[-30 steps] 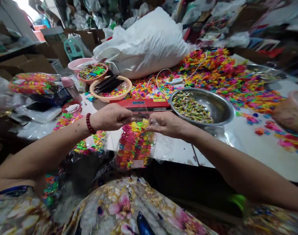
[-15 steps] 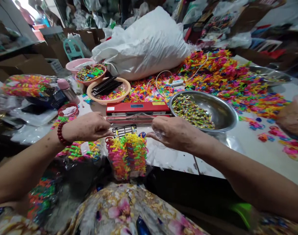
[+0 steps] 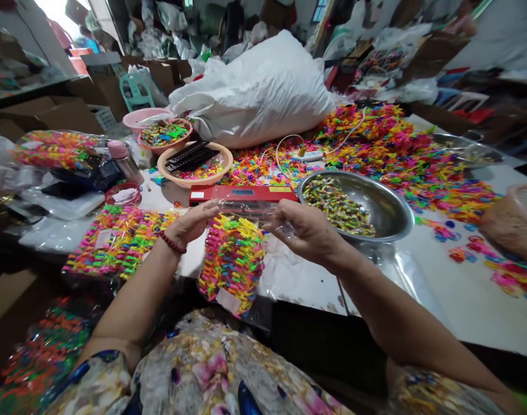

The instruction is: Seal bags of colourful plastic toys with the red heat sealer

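A clear plastic bag (image 3: 232,262) full of small bright plastic pieces hangs over the table's near edge, a white label low on it. Its top edge stretches between my two hands, in front of a red heat sealer (image 3: 246,195). My left hand (image 3: 192,223), with a red bead bracelet at the wrist, has its fingers fairly straight and their tips at the bag's left top corner. My right hand (image 3: 304,230) is curled closed around the bag's right top corner, with some crumpled film showing below its fingers.
Filled bags (image 3: 116,236) lie to the left. A steel bowl (image 3: 399,216) of small pieces stands right of the sealer. Behind are a peach basin (image 3: 194,181) with black racks, a large white sack (image 3: 263,86) and a heap of colourful pieces (image 3: 388,144).
My left hand has moved right and its fingers have straightened. The bag now hangs flatter with its label showing low down, and the black grid near its top no longer shows.
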The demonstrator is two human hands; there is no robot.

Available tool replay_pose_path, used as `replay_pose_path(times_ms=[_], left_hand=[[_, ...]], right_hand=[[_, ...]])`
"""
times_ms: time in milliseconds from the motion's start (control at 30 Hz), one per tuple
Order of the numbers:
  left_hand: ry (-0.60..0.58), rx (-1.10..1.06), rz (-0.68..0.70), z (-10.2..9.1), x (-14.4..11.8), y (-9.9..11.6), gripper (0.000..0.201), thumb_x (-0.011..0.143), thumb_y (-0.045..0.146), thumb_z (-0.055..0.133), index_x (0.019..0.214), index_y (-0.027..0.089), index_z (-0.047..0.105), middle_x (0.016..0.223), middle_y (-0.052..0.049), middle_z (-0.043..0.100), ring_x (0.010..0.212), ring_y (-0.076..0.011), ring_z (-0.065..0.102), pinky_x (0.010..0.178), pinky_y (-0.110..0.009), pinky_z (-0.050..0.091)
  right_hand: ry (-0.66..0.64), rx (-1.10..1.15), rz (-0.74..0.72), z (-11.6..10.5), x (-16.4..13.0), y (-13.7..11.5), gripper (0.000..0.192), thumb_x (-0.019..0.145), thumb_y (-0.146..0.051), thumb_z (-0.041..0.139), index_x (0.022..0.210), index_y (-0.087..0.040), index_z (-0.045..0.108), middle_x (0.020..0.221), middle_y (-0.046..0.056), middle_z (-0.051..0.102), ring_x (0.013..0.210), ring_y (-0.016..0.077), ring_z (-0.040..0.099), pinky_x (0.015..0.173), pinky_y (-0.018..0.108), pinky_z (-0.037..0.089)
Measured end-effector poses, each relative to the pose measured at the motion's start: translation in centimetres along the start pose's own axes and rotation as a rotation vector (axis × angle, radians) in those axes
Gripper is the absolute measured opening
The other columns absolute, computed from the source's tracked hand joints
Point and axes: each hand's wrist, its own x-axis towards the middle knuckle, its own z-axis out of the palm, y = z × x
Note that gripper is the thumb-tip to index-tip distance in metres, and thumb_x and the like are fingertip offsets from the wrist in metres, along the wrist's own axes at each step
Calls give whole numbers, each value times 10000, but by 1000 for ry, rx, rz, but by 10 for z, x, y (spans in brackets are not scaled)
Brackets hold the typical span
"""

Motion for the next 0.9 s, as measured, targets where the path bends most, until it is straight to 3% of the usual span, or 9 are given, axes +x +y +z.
replay_pose_path(times_ms=[100,167,300,433,533,667,833,900], left_hand=[[-211,11,-117,1,30,2,492,645,458,878,1019,159,765,1097,-131,745,1140,-324,647,1022,-430,476],[-293,-2,-200,1,46,-2,505,654,445,874,1047,147,761,1132,-147,738,1118,-327,664,1004,-440,496],[-388,-40,-247,2,65,-16,602,628,436,884,1122,126,735,1176,-167,723,1038,-309,702,938,-401,537],[-441,-52,-248,12,73,-20,558,617,376,894,1073,96,735,1029,-156,758,876,-255,730,867,-351,553],[-387,-6,-262,23,71,-18,476,619,334,905,989,81,748,932,-139,765,797,-211,720,787,-293,554],[-248,32,-193,35,56,-22,385,687,420,873,865,101,751,848,-97,755,720,-159,693,671,-230,531],[15,-73,102,54,31,-32,340,766,478,800,774,150,712,785,-59,743,740,-174,696,743,-272,556],[152,-82,203,63,25,-36,339,789,495,769,773,163,705,793,-61,746,801,-199,707,789,-296,559]], right_hand=[[4,80,-10,0,0,-2,190,903,-190,606,755,-186,487,682,-29,511,590,91,429,566,215,320],[24,131,-19,1,-1,-3,210,908,-190,601,744,-186,469,673,-36,481,592,89,410,567,213,315],[13,225,-15,2,-3,-5,229,908,-201,620,742,-186,463,670,-41,454,596,89,396,559,213,307],[0,327,-51,0,-2,-15,235,909,-190,640,748,-182,468,694,-41,462,596,81,386,566,212,319],[-3,343,-50,-3,-4,-23,223,913,-172,631,749,-180,479,702,-38,465,603,82,393,585,218,335],[47,384,45,-8,-20,-20,202,900,-212,659,765,-185,511,729,-21,489,630,100,433,594,231,362],[344,412,299,-8,-50,6,237,877,-392,705,993,-226,581,885,18,567,787,161,558,705,277,484],[444,352,420,-1,-58,17,504,814,-434,771,1234,-251,562,1097,67,598,978,212,593,811,321,522]])
